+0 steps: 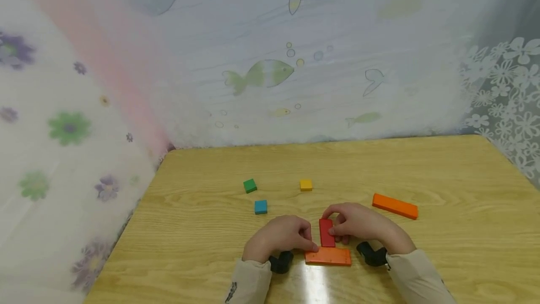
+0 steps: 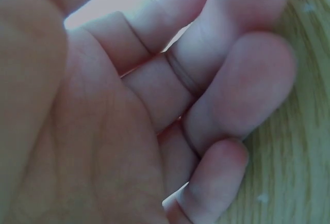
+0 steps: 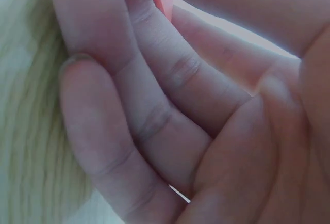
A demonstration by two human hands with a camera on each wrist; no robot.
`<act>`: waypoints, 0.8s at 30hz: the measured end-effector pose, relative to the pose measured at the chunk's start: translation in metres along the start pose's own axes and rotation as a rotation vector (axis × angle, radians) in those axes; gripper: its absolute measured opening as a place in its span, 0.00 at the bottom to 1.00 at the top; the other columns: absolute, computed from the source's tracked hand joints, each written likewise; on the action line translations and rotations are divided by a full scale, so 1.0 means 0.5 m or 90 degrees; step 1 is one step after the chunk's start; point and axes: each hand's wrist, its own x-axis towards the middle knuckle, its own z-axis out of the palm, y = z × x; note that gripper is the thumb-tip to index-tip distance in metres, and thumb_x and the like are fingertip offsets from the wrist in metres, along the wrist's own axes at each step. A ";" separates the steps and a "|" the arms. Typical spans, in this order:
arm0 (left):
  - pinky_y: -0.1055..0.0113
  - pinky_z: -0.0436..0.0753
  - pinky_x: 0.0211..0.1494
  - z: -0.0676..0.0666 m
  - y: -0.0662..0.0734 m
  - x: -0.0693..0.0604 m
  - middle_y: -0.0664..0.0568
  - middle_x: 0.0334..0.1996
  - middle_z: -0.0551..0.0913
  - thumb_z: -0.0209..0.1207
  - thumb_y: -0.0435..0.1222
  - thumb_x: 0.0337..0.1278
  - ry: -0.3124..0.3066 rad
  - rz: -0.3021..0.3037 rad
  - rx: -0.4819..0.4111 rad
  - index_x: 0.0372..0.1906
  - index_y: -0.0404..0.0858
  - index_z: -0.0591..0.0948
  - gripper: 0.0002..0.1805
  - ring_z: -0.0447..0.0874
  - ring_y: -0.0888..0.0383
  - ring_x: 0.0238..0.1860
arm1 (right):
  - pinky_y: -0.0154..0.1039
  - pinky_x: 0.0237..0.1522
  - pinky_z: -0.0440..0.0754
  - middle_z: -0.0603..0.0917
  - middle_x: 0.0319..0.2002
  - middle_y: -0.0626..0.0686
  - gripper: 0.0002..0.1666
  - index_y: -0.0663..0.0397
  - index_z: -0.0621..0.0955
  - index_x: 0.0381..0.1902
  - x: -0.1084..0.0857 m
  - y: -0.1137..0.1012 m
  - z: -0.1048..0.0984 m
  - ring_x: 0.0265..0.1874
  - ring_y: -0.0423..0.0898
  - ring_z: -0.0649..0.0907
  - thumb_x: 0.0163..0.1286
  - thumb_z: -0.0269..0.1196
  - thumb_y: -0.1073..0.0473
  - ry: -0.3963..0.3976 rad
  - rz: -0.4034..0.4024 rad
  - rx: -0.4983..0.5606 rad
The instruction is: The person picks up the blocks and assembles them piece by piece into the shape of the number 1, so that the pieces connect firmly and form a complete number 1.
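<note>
My right hand point(image 1: 358, 222) grips a flat red block point(image 1: 326, 233), index finger at its far end and thumb on its right side. A sliver of red also shows past the fingers in the right wrist view. The block's near end meets the far edge of an orange block point(image 1: 328, 257) lying crosswise on the table. At that orange block's far left corner, the thumb of my left hand point(image 1: 283, 233) touches it. Loosely bent fingers point(image 2: 252, 84) fill the left wrist view, with no block visible there.
Small square blocks lie beyond the left hand: green point(image 1: 250, 186), blue point(image 1: 260, 207) and yellow point(image 1: 305, 185). A second long orange block point(image 1: 395, 206) lies right of the right hand. The wooden table point(image 1: 190, 229) ends at a fish-patterned curtain point(image 1: 253, 107).
</note>
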 end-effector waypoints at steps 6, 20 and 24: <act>0.69 0.64 0.20 -0.001 0.000 -0.001 0.62 0.15 0.74 0.63 0.50 0.45 0.005 0.004 -0.001 0.18 0.49 0.76 0.13 0.67 0.64 0.17 | 0.41 0.25 0.76 0.80 0.22 0.50 0.16 0.54 0.75 0.48 0.005 0.001 0.002 0.19 0.48 0.79 0.62 0.59 0.59 -0.001 -0.012 -0.016; 0.69 0.66 0.23 0.001 -0.002 -0.002 0.61 0.17 0.77 0.63 0.50 0.44 -0.004 -0.010 -0.013 0.20 0.50 0.77 0.11 0.69 0.64 0.19 | 0.40 0.24 0.72 0.78 0.24 0.48 0.19 0.51 0.74 0.50 0.000 0.008 -0.009 0.20 0.46 0.76 0.63 0.58 0.51 0.058 -0.001 -0.071; 0.70 0.67 0.24 0.000 -0.003 -0.001 0.62 0.18 0.76 0.63 0.51 0.44 -0.001 -0.004 -0.006 0.20 0.50 0.78 0.12 0.70 0.64 0.20 | 0.40 0.25 0.72 0.77 0.24 0.49 0.19 0.53 0.74 0.51 -0.005 0.004 -0.021 0.21 0.47 0.75 0.65 0.56 0.51 0.103 -0.002 -0.088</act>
